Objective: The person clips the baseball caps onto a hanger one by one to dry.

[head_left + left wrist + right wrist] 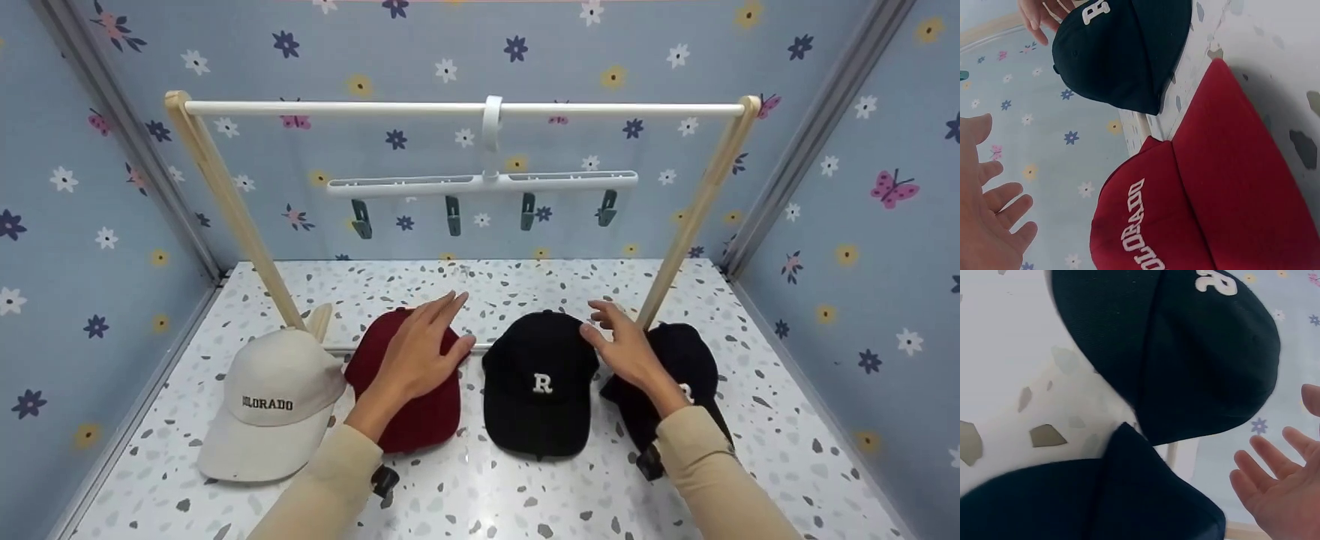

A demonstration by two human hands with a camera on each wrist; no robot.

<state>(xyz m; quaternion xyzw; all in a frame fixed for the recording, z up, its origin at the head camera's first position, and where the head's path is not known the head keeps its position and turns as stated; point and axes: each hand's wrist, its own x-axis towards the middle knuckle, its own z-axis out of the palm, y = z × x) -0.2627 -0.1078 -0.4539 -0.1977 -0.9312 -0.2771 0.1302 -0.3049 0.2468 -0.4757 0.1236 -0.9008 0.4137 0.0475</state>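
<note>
Four caps would be several, lying in a row on the speckled table. My left hand [424, 349] hovers over the red cap [427, 420], fingers extended and holding nothing; the left wrist view shows this cap's white lettering. Between my hands lies the black cap [536, 420] with a white R. My right hand [624, 346] is above the gap between it and a dark cap [682, 352] at the right, fingers loosely spread with nothing in them. The right forearm partly hides that dark cap. A cream cap [281, 375] lettered COLORADO sits at the far left.
A wooden rack with a white rod [337, 109] stands behind the caps. From the rod hangs a white hanger [487, 182] with several dark green clips [453, 216]. Flowered panels [465, 45] enclose the back and sides of the speckled table [480, 502].
</note>
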